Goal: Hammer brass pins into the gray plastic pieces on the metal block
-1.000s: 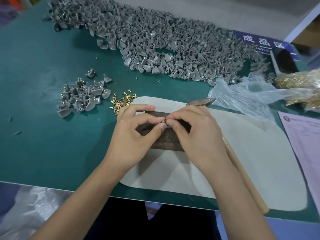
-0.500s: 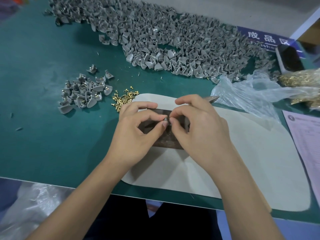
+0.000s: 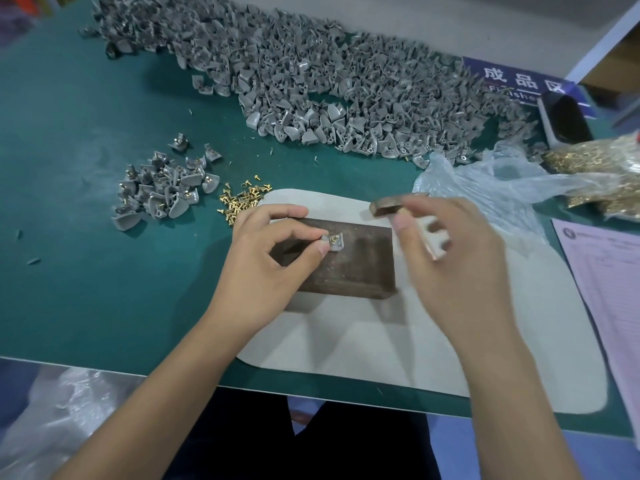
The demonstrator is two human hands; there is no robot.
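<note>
A dark metal block (image 3: 349, 268) lies on a pale felt mat (image 3: 398, 341). On its top sits one gray plastic piece (image 3: 335, 242) with a brass pin (image 3: 331, 240) standing in it. My left hand (image 3: 266, 268) pinches that piece by thumb and forefinger. My right hand (image 3: 457, 268), blurred, grips the wooden handle of a hammer; the hammer's head (image 3: 385, 206) hovers just above the block's far right corner. Loose brass pins (image 3: 242, 200) lie left of the mat.
A small heap of gray pieces with pins (image 3: 162, 192) lies at the left. A long heap of gray pieces (image 3: 311, 84) runs across the back. At the right are a clear plastic bag (image 3: 491, 181), bags of brass pins (image 3: 599, 178), a pink form (image 3: 609, 271) and a dark-and-white box-like object (image 3: 566, 121).
My right hand has left the piece, taken up the hammer and lifted it off the mat. My left hand still pinches the piece on the block.
</note>
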